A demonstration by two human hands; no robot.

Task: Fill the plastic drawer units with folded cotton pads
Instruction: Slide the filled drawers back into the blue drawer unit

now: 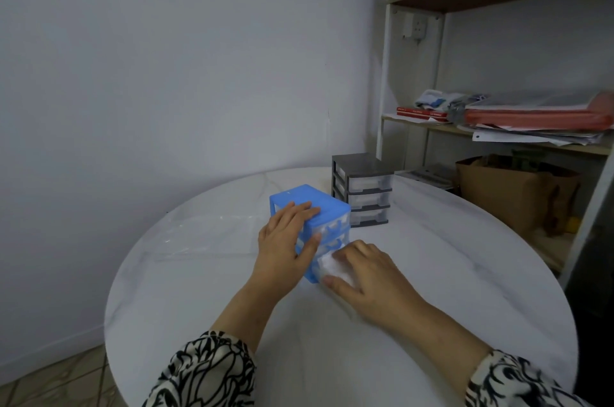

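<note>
Pads (334, 268), soft and light, fill the bottom drawer pulled out of the blue unit (310, 203). Left hand (287, 240) steadies that light plastic unit, fingers flat; right hand (365, 273) presses the pads down, fingers relaxed.

A home office or storeroom: shelves (498, 127) stacked with papers (518, 135) and folders (531, 115).

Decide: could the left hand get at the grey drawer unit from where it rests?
Probably yes. The left hand rests on the blue drawer unit; the grey drawer unit stands just behind, with nothing between.
</note>
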